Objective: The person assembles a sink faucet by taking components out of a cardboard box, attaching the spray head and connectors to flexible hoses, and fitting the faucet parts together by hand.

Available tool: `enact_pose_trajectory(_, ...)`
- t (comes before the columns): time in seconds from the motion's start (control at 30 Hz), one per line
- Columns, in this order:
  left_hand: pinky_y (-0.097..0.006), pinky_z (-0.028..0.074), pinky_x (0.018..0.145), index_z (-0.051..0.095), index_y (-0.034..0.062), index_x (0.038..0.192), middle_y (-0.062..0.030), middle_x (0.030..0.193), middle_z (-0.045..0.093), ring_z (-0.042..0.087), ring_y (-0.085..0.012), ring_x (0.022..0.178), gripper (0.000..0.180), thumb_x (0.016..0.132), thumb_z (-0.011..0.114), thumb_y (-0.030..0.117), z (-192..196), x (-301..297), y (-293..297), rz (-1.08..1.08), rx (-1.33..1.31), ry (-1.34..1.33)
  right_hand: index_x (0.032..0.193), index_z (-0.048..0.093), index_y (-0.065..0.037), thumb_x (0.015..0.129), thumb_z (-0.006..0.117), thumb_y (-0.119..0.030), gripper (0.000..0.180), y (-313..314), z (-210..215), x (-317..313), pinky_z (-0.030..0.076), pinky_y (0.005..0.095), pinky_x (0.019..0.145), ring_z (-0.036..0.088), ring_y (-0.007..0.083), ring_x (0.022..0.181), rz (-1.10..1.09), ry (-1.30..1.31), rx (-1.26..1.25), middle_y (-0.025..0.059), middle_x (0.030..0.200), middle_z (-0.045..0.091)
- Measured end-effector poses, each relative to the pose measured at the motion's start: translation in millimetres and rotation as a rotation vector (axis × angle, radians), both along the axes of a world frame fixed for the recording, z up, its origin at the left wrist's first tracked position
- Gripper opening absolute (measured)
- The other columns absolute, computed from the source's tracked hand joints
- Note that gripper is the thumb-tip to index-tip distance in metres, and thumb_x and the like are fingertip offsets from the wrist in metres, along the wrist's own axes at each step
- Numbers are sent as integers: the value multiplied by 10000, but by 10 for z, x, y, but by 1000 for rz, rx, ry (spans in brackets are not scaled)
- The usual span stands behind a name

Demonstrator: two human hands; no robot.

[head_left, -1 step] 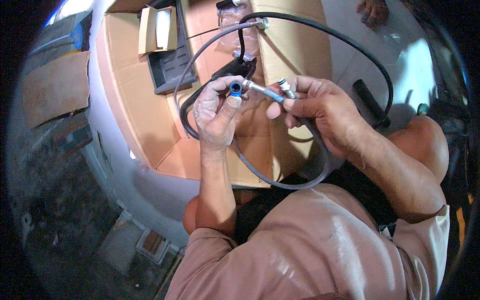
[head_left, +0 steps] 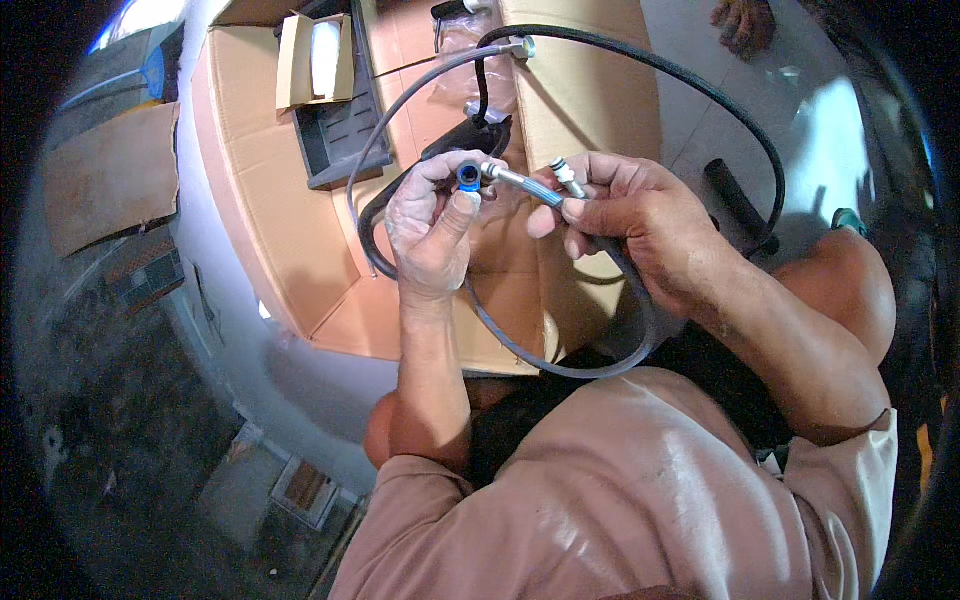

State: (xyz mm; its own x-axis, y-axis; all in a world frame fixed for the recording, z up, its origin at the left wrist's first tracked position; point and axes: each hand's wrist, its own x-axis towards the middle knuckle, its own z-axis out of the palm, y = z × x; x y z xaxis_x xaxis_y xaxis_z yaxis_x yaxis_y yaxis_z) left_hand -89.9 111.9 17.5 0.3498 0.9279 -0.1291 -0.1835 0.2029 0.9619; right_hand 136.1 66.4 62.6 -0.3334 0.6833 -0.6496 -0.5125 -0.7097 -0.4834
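Fingers of my left hand (head_left: pixel 426 235): thumb and forefinger closed in a pinch on a blue-collared fitting (head_left: pixel 468 186), open bore facing the camera. Right hand (head_left: pixel 645 220): thumb and fingers closed round a blue-sleeved metal hose end (head_left: pixel 528 188); a second metal fitting (head_left: pixel 567 178) juts up beside it. All are held up over the cardboard. The metal tip is at the collar's right side; I cannot tell whether seated or just touching.

Risks, my judgement:
- Grey hose (head_left: pixel 590 373) loops low near the lap; its springiness could twist the tip off line.
- Pale dust on the left fingers could let the smooth collar slip.
- The second fitting crowds the right grip and could be knocked loose.

Surface: opened cardboard carton (head_left: pixel 262 210), bearing a black tray (head_left: pixel 345 160), small box (head_left: pixel 296 75) and clear plastic bag (head_left: pixel 465 80). Black hose (head_left: pixel 700 88) arcs beyond the right hand.

Room: pale floor (head_left: pixel 690 125), black tube (head_left: pixel 735 205) lying on it; brown board (head_left: pixel 115 190) far left; strong light at upper right.
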Motion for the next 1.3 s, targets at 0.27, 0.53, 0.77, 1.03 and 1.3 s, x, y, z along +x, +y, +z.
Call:
enact_pose_trajectory(0.27,-347,528,926,599,-56,1204,-175,1120,684,658,-200,1008,382,945,710,201,17,22,-15,12,-71,-126,1137,661,-31,999,581,-102,175,-59,49,-54,531,248,745,628,111,744,-18,5,-20,67,977,720)
enact_pose_trajectory(0.53,-339,530,933,585,-48,1210,-176,1124,680,660,-202,1022,368,945,704,178,0,-73,-29,-91,-136,-172,1171,682,-54,1011,608,-203,231,-77,149,-5,517,261,633,584,61,687,219,-225,44,-25,836,654)
enact_pose_trajectory(0.77,-313,552,913,639,-36,1157,-105,1089,676,656,-166,974,318,923,737,155,83,-4,-69,-164,-102,14,1007,689,26,932,627,-178,226,-140,160,4,526,371,722,644,225,726,359,-774,400,134,792,693)
enact_pose_trajectory(1.03,-292,536,889,662,-26,1124,-70,1027,643,629,-148,968,304,896,764,148,133,89,-75,-235,-32,166,953,688,31,886,647,-123,173,-208,118,0,550,417,759,709,321,794,188,-837,526,216,839,707)
enact_pose_trajectory(1.3,-297,515,865,663,-23,1101,-80,1026,634,610,-161,959,261,874,737,82,159,183,-111,-295,159,421,951,703,-7,904,638,-168,180,-197,122,106,551,468,784,695,396,816,310,-962,559,226,835,701)
